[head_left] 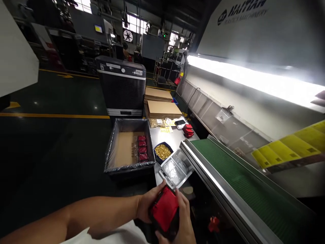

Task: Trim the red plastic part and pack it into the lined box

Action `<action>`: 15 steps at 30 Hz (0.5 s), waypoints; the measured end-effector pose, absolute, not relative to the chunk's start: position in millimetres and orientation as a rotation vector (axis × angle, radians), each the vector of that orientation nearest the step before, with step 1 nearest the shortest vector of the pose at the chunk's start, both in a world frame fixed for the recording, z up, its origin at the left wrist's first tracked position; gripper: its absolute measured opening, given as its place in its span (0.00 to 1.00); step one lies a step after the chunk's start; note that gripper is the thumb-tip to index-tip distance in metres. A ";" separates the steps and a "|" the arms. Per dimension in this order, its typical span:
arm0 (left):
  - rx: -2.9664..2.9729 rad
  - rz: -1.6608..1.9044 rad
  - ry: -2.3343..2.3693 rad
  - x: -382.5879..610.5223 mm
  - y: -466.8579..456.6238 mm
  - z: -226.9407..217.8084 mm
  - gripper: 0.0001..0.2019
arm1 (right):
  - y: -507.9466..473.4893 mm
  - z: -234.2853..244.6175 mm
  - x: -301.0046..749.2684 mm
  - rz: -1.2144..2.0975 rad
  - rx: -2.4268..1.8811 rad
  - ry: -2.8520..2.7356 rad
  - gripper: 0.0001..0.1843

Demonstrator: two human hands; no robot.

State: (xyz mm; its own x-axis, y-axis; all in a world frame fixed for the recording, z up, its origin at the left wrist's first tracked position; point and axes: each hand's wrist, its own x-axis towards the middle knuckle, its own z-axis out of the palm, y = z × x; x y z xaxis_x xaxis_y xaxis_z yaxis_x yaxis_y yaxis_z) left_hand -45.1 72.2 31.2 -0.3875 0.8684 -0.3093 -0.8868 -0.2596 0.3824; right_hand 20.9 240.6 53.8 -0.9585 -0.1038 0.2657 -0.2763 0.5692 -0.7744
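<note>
Both of my hands grip a red, roughly square part with a black underside [165, 210] close to my body. My left hand [147, 205] wraps its left edge, fingers curled. My right hand [184, 220] closes on its right and lower side. Just beyond the part lies a stack of clear plastic trays [175, 168] on a metal table [165, 135]. A blue bowl of small gold pieces [163, 151] sits behind the trays. A plastic-lined box [113, 149] to the left holds a column of red parts [142, 148].
A green conveyor belt [236, 176] runs along the right. More red parts [188, 130], a phone [180, 122] and small bags lie at the table's far end. Flat cardboard stacks [162, 108] and a black machine [122, 84] stand behind. Dark floor with yellow lines lies left.
</note>
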 end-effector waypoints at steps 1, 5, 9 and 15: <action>-0.060 1.903 0.488 -50.6 68.6 35.6 0.41 | 231.9 44.0 20.8 1.370 0.313 -2.601 0.61; -0.170 1.973 0.443 -72.8 47.9 30.8 0.42 | 236.5 -2.1 13.3 1.594 0.071 -2.474 0.61; -0.316 2.044 0.522 -98.3 31.3 12.0 0.42 | 269.8 -78.0 -1.1 1.990 -0.886 -2.366 0.49; -0.516 2.049 0.565 -131.8 5.8 1.5 0.34 | 319.0 -160.3 -61.5 1.584 -1.340 -2.434 0.47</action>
State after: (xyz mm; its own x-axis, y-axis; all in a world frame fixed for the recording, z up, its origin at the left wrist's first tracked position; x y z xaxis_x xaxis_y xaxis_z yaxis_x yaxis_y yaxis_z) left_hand -131.8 5.8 1.5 -0.4899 0.6684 -0.5597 -0.8608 -0.4726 0.1889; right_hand -61.5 319.0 -160.3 -0.6477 0.6090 -0.4578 0.6653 0.1593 -0.7294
